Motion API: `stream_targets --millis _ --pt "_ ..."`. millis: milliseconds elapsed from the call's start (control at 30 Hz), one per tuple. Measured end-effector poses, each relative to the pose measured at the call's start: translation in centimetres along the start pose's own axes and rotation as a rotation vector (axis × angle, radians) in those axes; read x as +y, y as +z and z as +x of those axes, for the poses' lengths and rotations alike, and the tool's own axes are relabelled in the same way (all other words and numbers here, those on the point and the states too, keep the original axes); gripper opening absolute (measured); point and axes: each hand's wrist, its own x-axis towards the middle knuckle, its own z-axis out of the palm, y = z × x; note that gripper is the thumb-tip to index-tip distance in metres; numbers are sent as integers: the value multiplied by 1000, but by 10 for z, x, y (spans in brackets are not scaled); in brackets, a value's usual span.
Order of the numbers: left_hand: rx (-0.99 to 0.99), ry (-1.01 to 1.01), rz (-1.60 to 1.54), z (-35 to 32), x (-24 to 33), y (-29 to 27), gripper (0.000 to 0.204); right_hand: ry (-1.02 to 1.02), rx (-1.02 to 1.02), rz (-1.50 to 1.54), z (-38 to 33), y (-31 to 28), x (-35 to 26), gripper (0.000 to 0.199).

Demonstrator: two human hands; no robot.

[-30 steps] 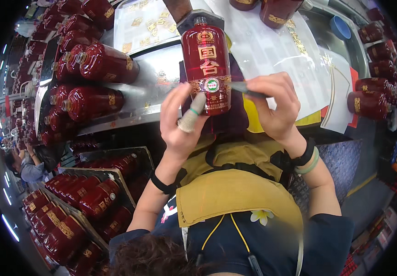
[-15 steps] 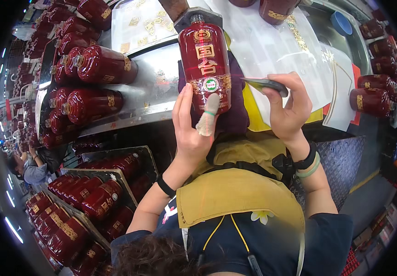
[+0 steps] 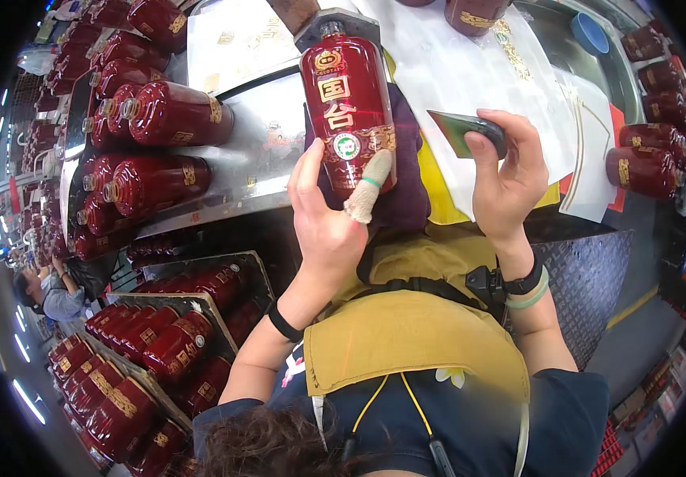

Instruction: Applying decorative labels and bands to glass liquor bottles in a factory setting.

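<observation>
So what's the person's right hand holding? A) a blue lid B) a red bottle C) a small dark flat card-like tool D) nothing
C: the right hand pinches a small dark flat tool, while the left hand steadies the red bottle.

Rows of red bottles (image 3: pixel 160 119) lie on a steel bench (image 3: pixel 271 119); white sheets (image 3: pixel 470 71) alongside; trays of bottles (image 3: pixel 160 342) below; blue lid (image 3: pixel 591 33) beyond.

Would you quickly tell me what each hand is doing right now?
Left hand: closed on the red bottle, its thumb wearing a cloth cot.
Right hand: closed, holding a small dark flat tool.
</observation>
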Motion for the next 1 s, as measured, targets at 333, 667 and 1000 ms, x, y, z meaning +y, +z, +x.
stream_targets --millis 333,667,1000 --pt "83 -160 -188 19 7 -9 78 -280 -289 -176 9 24 -10 22" --pt "-1 -230 -443 13 -24 -4 66 -634 -303 -152 35 43 -30 18" --pt "-82 -297 -410 13 -33 -1 85 -501 -257 -119 32 40 -11 17"
